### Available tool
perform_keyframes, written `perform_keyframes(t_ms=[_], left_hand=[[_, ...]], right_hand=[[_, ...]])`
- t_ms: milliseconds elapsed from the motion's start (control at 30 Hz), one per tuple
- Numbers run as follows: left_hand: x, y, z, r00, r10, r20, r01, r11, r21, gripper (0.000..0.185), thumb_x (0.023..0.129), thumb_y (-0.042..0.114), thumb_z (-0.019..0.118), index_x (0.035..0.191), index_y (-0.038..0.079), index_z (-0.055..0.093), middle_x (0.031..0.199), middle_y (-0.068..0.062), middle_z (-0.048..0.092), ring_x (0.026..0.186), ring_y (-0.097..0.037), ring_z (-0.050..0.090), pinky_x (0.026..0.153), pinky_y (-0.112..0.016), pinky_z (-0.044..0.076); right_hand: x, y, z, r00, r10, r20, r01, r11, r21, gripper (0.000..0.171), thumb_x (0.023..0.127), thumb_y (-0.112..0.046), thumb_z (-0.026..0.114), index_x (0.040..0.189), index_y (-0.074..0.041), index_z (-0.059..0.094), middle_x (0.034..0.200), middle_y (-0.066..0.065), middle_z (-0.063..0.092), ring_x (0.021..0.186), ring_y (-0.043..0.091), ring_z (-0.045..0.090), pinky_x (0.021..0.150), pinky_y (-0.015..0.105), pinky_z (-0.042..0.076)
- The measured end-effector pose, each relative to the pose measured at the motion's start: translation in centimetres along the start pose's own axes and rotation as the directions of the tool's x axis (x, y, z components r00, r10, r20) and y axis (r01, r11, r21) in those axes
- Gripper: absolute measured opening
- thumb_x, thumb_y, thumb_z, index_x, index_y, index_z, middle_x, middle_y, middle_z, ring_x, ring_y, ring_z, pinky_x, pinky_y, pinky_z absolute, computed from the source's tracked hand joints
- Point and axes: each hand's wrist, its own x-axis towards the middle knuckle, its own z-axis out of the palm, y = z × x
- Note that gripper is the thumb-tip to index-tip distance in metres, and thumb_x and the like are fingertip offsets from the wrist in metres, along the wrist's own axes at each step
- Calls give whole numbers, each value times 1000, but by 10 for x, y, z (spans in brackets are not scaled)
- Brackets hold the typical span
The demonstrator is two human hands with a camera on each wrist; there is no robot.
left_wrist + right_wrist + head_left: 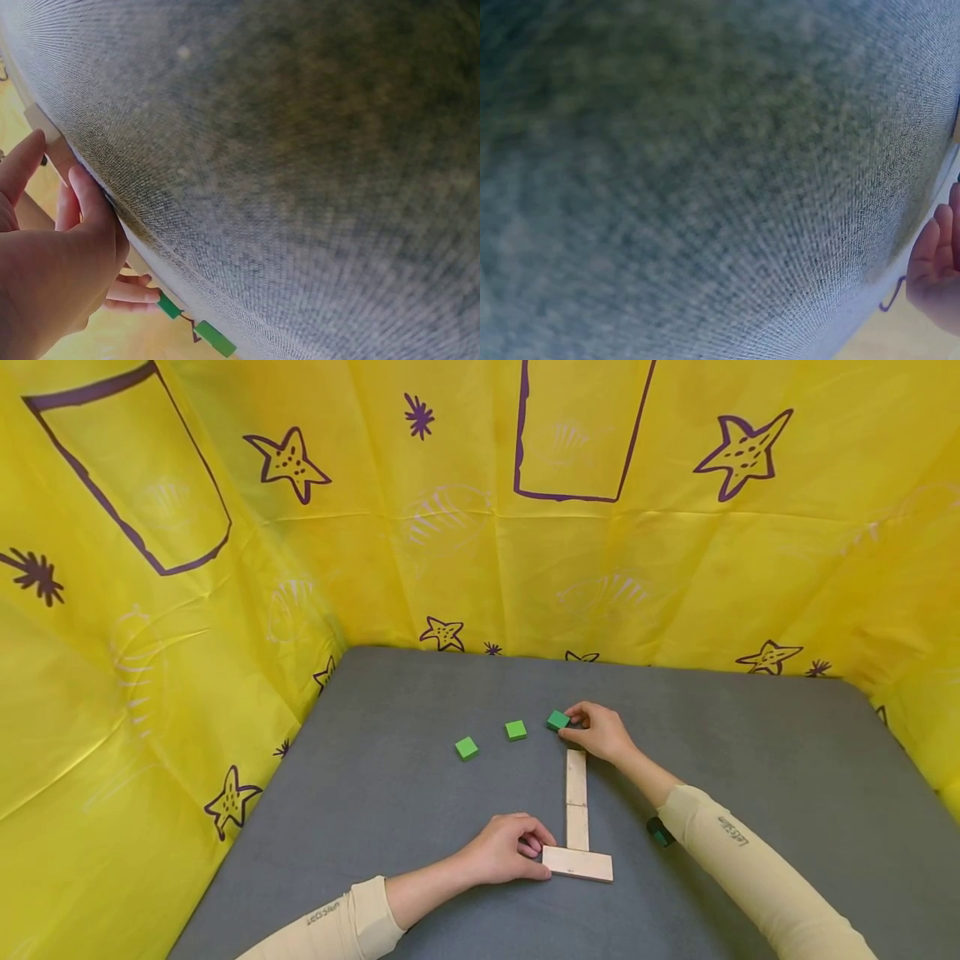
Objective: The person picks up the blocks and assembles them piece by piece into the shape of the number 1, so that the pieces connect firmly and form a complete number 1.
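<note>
My right hand [597, 732] pinches a dark green square block [557, 721] between thumb and fingers, just beyond the far end of a row of wooden blocks. With thumb and index finger, my left hand [504, 850] grips the left end of a crosswise wooden block [577, 863]; the left wrist view shows this hand [60, 262] at the block [52, 142] too. Two more wooden blocks, a near one [577, 827] and a far one [576, 777], run end to end away from it. In the right wrist view, only part of the right hand [934, 262] shows at the edge.
Two light green square blocks, one nearer the middle [515, 730] and one further left [467, 748], lie left of the dark green one. The grey table surface [360, 777] is bordered by yellow cloth walls [450, 568] with purple drawings.
</note>
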Motion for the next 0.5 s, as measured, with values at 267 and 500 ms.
perform_keyframes(t_ms=[267,500], left_hand=[[0,1,0,1000,-2,0,2,1000,14,29,72,4,85,96,9,71,84,8,59,76,-1,58,73,-15,51],[-1,0,0,1000,0,-3,0,1000,6,29,72,4,85,96,9,71,85,7,59,76,-1,58,72,-14,50]], right_hand=[[-4,0,-2,1000,11,-6,-11,1000,1,33,84,-24,77,109,-4,67,98,10,67,80,22,53,68,33,41],[-9,1,-3,1000,20,-1,-20,1000,15,34,84,-25,77,109,-5,67,98,10,67,81,22,54,70,33,42]])
